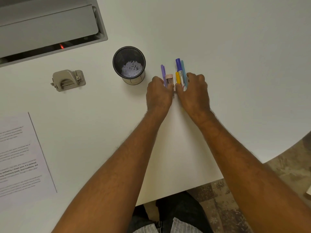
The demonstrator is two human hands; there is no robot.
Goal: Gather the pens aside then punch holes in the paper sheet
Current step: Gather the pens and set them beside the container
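Several pens lie side by side on the white table, tips pointing away from me. My left hand (159, 94) curls around a purple pen (163, 71) and a pink-capped pen (169, 79). My right hand (193, 91) curls around a yellow pen (177, 78), a blue-capped marker (178, 66) and a light blue pen (183, 71). The two hands nearly touch, thumb to thumb. The printed paper sheet (20, 157) lies at the left edge of the view. A beige hole punch (68, 80) rests on the table beyond it.
A black mesh cup (129, 64) with white paper bits inside stands just left of the pens. A grey cable hatch (47, 26) is set into the table's far left corner. The table's curved edge (286, 148) runs along the right, with floor below.
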